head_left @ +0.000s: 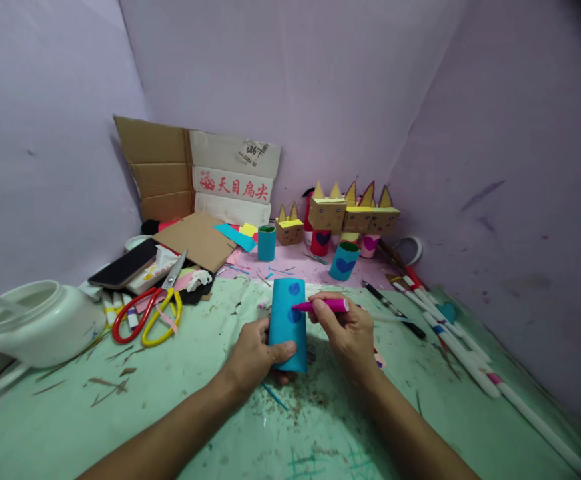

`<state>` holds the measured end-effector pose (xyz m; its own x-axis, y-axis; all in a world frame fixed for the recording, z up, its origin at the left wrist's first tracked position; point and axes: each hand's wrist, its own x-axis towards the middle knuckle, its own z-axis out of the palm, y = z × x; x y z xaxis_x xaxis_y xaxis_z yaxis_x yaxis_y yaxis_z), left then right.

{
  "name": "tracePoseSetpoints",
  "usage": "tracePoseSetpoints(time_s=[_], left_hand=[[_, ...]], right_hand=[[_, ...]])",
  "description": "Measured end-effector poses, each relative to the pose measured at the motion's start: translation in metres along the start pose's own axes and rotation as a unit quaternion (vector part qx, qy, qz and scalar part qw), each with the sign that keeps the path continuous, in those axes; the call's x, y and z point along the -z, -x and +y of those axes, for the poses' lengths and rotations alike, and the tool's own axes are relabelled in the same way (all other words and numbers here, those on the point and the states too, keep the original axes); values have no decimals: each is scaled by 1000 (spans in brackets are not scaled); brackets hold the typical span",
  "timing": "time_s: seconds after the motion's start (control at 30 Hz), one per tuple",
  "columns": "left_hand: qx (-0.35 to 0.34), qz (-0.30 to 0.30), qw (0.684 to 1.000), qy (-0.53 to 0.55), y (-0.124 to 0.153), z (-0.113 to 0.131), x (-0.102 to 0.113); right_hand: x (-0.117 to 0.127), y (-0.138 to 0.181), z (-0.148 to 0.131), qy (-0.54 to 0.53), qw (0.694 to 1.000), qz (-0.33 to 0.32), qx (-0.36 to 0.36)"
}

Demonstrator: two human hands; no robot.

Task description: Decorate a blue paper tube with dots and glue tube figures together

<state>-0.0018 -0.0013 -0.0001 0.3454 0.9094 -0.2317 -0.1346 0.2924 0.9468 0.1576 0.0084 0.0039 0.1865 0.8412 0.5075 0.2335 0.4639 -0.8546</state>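
Note:
My left hand grips a blue paper-covered tube low on its side, thumb across the front. Dark blue round marks show on the upper part of the tube. Between the fingers of my right hand is a magenta marker, its tip at the tube's surface beside the lower mark. Just behind stand a short blue tube and another blue tube with a dark heart.
Scissors, a phone and a white pot lie to the left. Cardboard leans at the back wall near cardboard figures with pointed ears. Along the right are a black pen and white rods.

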Motion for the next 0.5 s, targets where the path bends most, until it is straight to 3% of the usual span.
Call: tracePoseSetpoints(time_s=[0.27,0.5], left_hand=[[2,8,1000,4,0,0,0],[11,6,1000,17,-1,0,1]], right_hand=[[1,0,-5,5,1000,-19,-1],[3,-3,-5,6,1000,13,0]])
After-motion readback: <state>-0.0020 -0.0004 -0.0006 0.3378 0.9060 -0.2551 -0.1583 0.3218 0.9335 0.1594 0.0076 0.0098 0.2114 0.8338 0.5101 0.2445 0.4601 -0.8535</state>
